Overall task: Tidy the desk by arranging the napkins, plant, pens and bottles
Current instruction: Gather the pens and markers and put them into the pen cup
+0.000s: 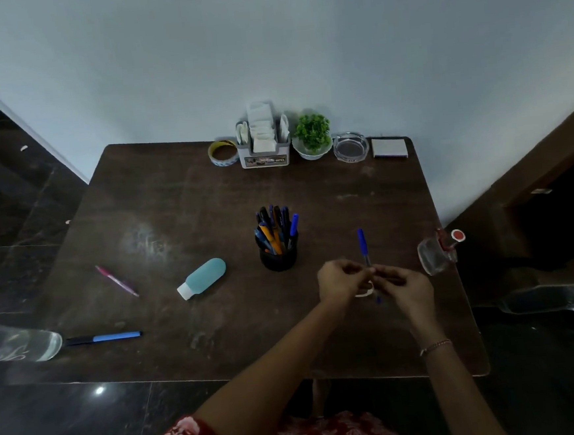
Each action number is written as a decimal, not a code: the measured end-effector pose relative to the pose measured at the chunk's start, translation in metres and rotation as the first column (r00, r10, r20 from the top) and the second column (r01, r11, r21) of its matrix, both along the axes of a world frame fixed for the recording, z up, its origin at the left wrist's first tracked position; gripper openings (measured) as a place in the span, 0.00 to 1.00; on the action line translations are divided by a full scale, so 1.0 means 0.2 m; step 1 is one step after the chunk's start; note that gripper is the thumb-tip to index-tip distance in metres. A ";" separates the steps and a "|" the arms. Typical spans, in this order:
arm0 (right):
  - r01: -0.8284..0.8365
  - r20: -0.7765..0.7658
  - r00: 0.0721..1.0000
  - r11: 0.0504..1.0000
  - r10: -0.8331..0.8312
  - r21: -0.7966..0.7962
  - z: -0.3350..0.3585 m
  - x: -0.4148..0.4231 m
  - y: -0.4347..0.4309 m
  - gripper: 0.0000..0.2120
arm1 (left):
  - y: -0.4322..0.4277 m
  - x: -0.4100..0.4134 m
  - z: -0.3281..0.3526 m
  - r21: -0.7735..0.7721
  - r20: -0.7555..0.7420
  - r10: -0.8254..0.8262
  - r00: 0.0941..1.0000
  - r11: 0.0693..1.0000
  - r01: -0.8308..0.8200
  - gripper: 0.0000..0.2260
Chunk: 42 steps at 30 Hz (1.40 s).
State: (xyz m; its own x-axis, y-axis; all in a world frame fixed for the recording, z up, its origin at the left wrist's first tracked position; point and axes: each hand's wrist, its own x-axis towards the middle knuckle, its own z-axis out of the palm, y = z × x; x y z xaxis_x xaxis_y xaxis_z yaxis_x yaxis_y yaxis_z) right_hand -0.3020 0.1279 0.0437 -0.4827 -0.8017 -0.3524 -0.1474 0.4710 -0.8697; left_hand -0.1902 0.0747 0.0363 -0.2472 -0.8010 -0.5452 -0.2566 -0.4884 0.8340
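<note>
I see the left hand (343, 279) and right hand (402, 285) pinching a slim blue-capped pen (362, 244), cap pointing toward the wall (299, 44), apparently just above the scuffed dark bench (183, 225), right of the black pen cup (278, 259).

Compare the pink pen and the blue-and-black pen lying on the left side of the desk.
The slim pink pen lies diagonally; the thicker blue-and-black pen lies almost level. The pink pen lies alone; the blue-and-black pen's black end is beside the clear bottle. Both lie loose on the dark wooden desk, outside the black pen holder.
</note>
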 end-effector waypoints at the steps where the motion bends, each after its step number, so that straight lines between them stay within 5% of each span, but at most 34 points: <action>1: -0.032 -0.023 0.999 0.999 0.032 -0.001 0.02 0.03 -0.03 0.10 | -0.03 0.04 0.02 -0.036 0.019 -0.007 1.000 0.999 0.007 0.07; 8: -0.156 -0.165 0.976 0.983 0.139 -0.098 0.14 0.23 -0.29 0.10 | -0.18 0.28 0.16 -0.400 0.256 0.094 0.962 0.916 0.017 0.08; 16: -0.298 -0.342 0.928 0.849 0.150 -0.436 0.35 0.44 -0.56 0.16 | -0.32 0.48 0.27 -0.556 0.432 0.192 0.881 0.826 0.093 0.09; 26: -0.474 -0.558 0.787 0.837 0.263 -0.274 0.33 0.53 -0.67 0.13 | -0.38 0.58 0.25 -0.589 0.462 0.221 0.859 0.800 0.110 0.08; 42: -0.554 -0.551 0.718 0.829 0.424 -0.083 0.16 0.55 -0.64 0.10 | -0.42 0.62 0.15 -0.572 0.431 0.201 0.880 0.815 0.094 0.09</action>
State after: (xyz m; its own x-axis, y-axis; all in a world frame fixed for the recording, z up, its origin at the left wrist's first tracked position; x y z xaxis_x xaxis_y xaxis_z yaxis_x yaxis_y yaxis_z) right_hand -0.1913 -0.0001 0.0756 -0.0513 -0.9979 0.0405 -0.7332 0.0101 -0.6799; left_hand -0.0654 -0.0089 0.0666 -0.0384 -0.9988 -0.0289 -0.6606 0.0037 0.7508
